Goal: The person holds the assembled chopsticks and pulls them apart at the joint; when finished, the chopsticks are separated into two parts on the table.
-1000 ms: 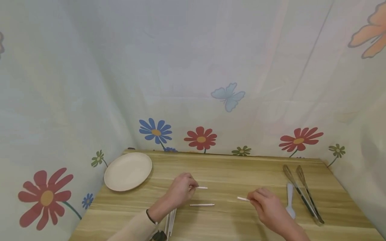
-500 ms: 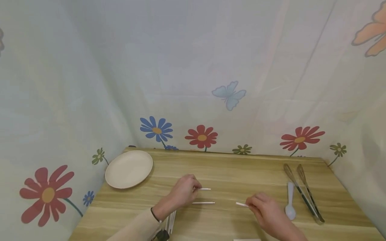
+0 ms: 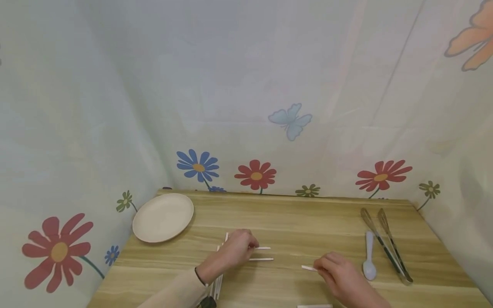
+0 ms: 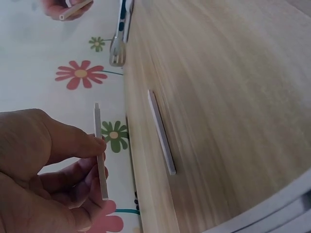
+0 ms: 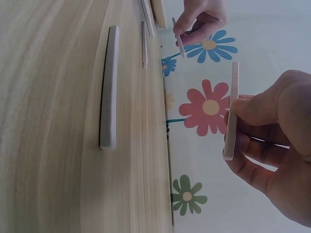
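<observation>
Between thumb and fingertips, my left hand (image 3: 236, 248) pinches a short white stick (image 4: 97, 121) with a narrower tip, held above the wooden table. A similar white stick (image 3: 263, 259) lies flat just in front of that hand, nearly parallel to the held one in the head view. Off to the right, my right hand (image 3: 337, 271) pinches another short white stick (image 5: 230, 143), its free end pointing left toward the other hand. One more white stick (image 5: 110, 87) lies on the table close to the right hand; in the head view it shows at the bottom edge.
Several white sticks (image 3: 218, 286) lie together under my left forearm. A round cream plate (image 3: 163, 218) stands at the back left. On the right lie a pale spoon (image 3: 369, 256) and metal tongs (image 3: 393, 254). A flowered curtain (image 3: 231, 85) surrounds the table (image 3: 289, 218).
My left hand has moved slightly right and nearer, bringing its stick closer to the lying one. My right hand has dropped a little nearer. The lying stick at the bottom edge has come into view.
</observation>
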`<state>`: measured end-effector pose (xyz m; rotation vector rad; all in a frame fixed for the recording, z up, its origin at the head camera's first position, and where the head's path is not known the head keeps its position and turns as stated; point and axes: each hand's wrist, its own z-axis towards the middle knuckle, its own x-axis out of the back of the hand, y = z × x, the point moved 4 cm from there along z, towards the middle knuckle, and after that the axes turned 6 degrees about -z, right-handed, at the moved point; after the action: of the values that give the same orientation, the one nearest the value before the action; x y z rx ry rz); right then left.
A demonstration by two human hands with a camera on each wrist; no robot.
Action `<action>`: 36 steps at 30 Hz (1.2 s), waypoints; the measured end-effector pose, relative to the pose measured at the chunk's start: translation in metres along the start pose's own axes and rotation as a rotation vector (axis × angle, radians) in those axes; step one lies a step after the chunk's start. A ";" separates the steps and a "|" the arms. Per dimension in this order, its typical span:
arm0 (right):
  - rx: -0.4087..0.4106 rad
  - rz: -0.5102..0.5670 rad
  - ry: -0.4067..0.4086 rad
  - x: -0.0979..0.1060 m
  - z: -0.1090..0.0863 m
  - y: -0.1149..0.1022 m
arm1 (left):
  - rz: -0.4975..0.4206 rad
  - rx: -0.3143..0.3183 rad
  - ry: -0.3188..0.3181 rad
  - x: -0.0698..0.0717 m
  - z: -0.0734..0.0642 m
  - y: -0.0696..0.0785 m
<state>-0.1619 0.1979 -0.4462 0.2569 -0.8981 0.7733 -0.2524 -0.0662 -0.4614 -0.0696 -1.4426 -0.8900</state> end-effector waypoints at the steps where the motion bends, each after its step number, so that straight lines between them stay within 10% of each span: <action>1: 0.002 0.005 0.003 0.000 -0.001 0.000 | 0.003 0.000 -0.009 -0.001 0.000 0.000; 36: 0.094 0.106 0.004 -0.003 -0.014 -0.005 | 0.031 0.006 -0.077 -0.026 0.002 -0.010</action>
<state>-0.1507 0.1999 -0.4565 0.2920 -0.8775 0.9156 -0.2564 -0.0591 -0.4884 -0.1225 -1.5112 -0.8660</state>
